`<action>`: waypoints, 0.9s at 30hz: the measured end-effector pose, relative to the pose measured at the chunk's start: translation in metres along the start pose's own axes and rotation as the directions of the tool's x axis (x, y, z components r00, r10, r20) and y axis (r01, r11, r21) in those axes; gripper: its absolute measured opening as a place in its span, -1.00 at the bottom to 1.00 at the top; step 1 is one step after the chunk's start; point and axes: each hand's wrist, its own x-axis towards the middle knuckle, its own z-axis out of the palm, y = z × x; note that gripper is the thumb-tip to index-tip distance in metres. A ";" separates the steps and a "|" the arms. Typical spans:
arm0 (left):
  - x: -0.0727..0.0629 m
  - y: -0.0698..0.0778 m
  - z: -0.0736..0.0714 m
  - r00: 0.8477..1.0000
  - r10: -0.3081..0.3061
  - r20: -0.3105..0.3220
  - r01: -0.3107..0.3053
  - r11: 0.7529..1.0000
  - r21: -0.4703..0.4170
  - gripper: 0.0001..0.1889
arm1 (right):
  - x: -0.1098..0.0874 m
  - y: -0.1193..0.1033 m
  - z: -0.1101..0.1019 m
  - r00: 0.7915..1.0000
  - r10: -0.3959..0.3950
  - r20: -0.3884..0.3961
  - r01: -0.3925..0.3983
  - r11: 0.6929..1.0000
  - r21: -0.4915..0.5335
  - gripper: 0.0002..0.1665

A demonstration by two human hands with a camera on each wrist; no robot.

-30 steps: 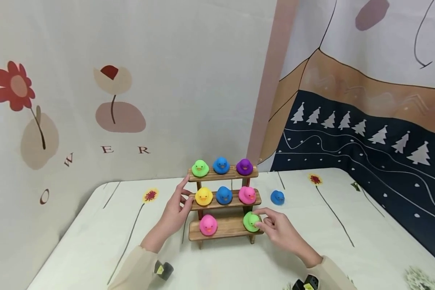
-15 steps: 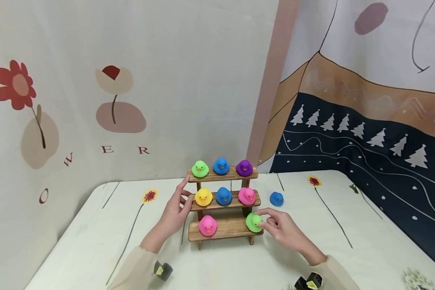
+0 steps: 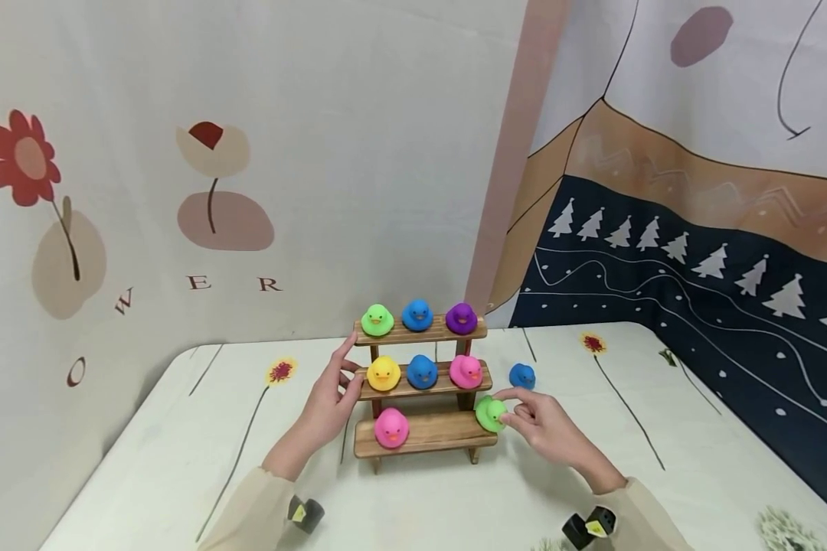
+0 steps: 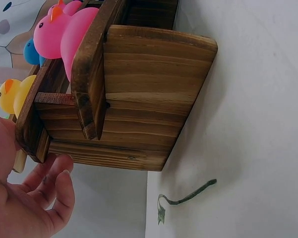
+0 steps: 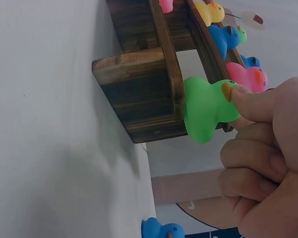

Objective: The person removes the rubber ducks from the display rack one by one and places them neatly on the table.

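Observation:
A three-tier wooden display stand (image 3: 427, 435) holds several rubber ducks. My left hand (image 3: 326, 400) holds the stand's left end, index finger at the top tier and thumb at the middle tier. My right hand (image 3: 543, 426) pinches a light green rubber duck (image 3: 489, 414) by its head between thumb and index finger, over the bottom tier's right end. In the right wrist view the green duck (image 5: 203, 109) overhangs that end. A pink duck (image 3: 391, 428) sits at the bottom tier's left. Yellow (image 3: 384, 373), blue (image 3: 422, 372) and pink (image 3: 466, 371) ducks occupy the middle tier.
On the top tier sit a green duck (image 3: 377, 321), a blue duck (image 3: 417, 315) and a purple duck (image 3: 461, 318). Another blue duck (image 3: 522, 376) lies on the white tablecloth (image 3: 413, 509), right of the stand. A printed curtain (image 3: 358, 153) hangs behind the table.
My right hand has slid the green duck rightward along the bottom tier to its right end, and the duck has turned and tilted. My left hand stays at the stand.

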 end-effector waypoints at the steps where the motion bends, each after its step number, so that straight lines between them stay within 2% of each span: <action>1: 0.000 0.000 0.000 1.000 -0.002 0.002 0.002 1.000 0.001 -0.28 | 0.000 0.000 0.000 1.000 0.001 -0.003 -0.001 1.000 -0.002 -0.70; 6: 0.000 0.000 0.000 1.000 -0.014 0.004 0.014 1.000 0.003 -0.28 | 0.002 0.002 -0.002 0.999 0.005 -0.035 -0.006 1.000 -0.027 -0.70; 14: 0.000 0.001 0.000 1.000 -0.025 0.019 0.025 1.000 0.001 -0.28 | 0.003 0.007 -0.006 0.991 0.080 -0.107 -0.086 0.995 -0.058 -0.65; 27: 0.001 -0.001 0.000 1.000 0.009 0.000 -0.009 1.000 -0.004 -0.29 | 0.006 0.021 -0.013 0.978 0.133 -0.161 -0.138 0.990 -0.023 -0.62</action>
